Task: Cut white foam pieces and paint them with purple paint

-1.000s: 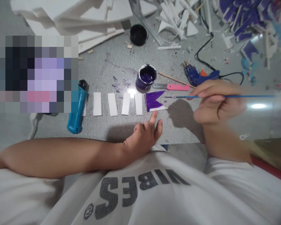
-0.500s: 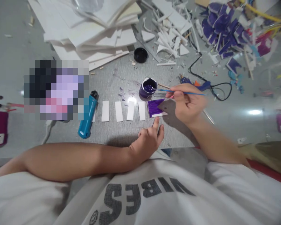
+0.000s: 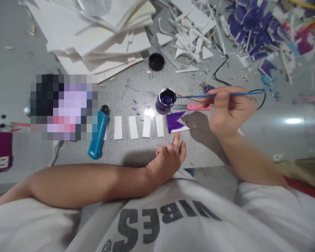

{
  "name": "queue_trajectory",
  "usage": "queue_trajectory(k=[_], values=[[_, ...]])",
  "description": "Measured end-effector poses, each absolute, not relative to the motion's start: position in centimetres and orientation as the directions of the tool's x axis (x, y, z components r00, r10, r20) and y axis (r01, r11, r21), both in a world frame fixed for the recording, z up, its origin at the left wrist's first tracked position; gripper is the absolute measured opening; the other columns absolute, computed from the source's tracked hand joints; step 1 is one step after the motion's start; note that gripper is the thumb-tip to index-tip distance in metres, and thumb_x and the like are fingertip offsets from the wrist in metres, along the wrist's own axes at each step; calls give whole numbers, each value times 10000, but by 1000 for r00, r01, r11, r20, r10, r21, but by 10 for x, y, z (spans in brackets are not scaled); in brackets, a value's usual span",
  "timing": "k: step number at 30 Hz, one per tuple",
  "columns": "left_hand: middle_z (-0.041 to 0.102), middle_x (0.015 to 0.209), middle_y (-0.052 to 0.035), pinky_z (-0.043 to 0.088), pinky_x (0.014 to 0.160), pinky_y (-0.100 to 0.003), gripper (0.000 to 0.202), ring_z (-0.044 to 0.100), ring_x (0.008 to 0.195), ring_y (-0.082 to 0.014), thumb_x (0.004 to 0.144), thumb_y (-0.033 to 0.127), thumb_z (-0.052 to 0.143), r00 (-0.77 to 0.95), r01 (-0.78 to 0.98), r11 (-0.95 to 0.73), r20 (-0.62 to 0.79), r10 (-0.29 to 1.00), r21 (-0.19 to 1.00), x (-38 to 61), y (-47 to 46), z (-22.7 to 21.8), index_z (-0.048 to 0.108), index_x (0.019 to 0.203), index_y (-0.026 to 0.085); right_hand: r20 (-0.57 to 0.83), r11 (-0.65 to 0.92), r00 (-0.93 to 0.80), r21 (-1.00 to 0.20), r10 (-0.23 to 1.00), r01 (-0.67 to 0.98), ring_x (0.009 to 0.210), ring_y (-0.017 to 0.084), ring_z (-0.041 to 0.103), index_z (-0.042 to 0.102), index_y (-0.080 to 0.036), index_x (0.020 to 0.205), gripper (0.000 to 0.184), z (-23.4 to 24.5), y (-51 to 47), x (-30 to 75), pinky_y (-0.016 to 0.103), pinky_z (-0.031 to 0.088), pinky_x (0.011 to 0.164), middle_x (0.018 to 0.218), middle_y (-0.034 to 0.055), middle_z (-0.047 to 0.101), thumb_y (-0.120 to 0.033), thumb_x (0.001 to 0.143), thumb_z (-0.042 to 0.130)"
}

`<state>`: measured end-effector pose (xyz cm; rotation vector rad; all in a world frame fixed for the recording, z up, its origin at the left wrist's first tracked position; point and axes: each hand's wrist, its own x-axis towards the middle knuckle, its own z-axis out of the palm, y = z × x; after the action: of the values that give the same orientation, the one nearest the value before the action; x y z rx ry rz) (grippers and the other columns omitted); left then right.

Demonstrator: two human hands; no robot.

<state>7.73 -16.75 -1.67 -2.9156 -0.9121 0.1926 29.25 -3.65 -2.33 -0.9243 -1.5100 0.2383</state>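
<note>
My right hand (image 3: 229,110) pinches a blue-handled paintbrush (image 3: 196,96), its tip at the mouth of a small jar of purple paint (image 3: 166,101). Below the jar lies a swallowtail-notched piece of white board (image 3: 175,121), mostly coated purple, with a bare white strip along its lower edge. At that lower edge rests the outstretched index finger of my left hand (image 3: 169,154); its other fingers are partly curled and hold nothing. To the left of the painted piece stand several narrow white strips (image 3: 146,126) in a row. A pink-handled tool (image 3: 198,107) lies near the jar.
A blue utility knife (image 3: 98,133) lies left of the strips, beside a blurred-out device. The black lid (image 3: 156,61) sits behind the jar. White sheets (image 3: 94,42), white offcuts (image 3: 191,45) and a purple-painted heap (image 3: 249,24) cover the far side, with a black cord (image 3: 220,66).
My right hand has moved right and slightly up, drawing the brush back so its tip is nearer the jar's rim. More of the pink tool shows. My left finger stays by the painted piece.
</note>
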Motion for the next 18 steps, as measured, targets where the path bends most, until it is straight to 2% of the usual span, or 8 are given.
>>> queue_trajectory(k=[3, 7, 10, 13, 16, 18], values=[[626, 1849, -285, 609, 627, -301, 693, 750, 805, -192, 1185, 44, 697, 818, 553, -825, -111, 564, -114, 76, -167, -13, 691, 1853, 225, 727, 652, 127, -668, 675, 358, 539, 172, 809, 914, -281, 1062, 341, -23, -37, 293, 258, 634, 480, 767, -28, 858, -571, 1223, 835], [635, 1842, -292, 593, 624, -303, 657, 746, 800, -188, 1193, 71, 688, 824, 540, -827, -103, 557, -157, 74, -167, -12, 693, 1838, 195, 668, 615, -1, -684, 744, 393, 635, 192, 865, 925, -312, 1106, 335, -32, -39, 296, 299, 704, 561, 866, -10, 899, -587, 1243, 791], [636, 1840, -302, 571, 618, -308, 638, 752, 809, -191, 1196, 92, 691, 822, 541, -824, -101, 560, -167, 74, -167, -13, 691, 1828, 181, 650, 612, -81, -657, 756, 441, 750, 215, 902, 936, -328, 1139, 327, -35, -40, 297, 374, 781, 733, 914, 0, 908, -572, 1261, 755], [643, 1834, -310, 555, 612, -307, 616, 753, 806, -187, 1206, 100, 691, 821, 545, -824, -104, 562, -156, 75, -167, -13, 692, 1818, 173, 631, 611, -143, -628, 762, 483, 868, 229, 928, 948, -323, 1133, 316, -29, -39, 296, 420, 801, 902, 966, 14, 926, -514, 1274, 739], [666, 1810, -308, 550, 604, -301, 578, 755, 787, -184, 1227, 95, 659, 826, 540, -825, -84, 558, -167, 75, -167, -14, 713, 1798, 165, 602, 597, -182, -614, 777, 517, 889, 227, 930, 961, -333, 1142, 307, -22, -38, 294, 410, 792, 914, 963, 9, 925, -521, 1268, 754], [676, 1797, -305, 550, 600, -300, 568, 753, 771, -183, 1237, 93, 634, 829, 537, -821, -61, 556, -192, 75, -167, -14, 718, 1795, 157, 594, 587, -179, -619, 785, 521, 855, 215, 924, 964, -334, 1140, 326, -19, -39, 293, 386, 784, 853, 946, -2, 922, -537, 1274, 745]])
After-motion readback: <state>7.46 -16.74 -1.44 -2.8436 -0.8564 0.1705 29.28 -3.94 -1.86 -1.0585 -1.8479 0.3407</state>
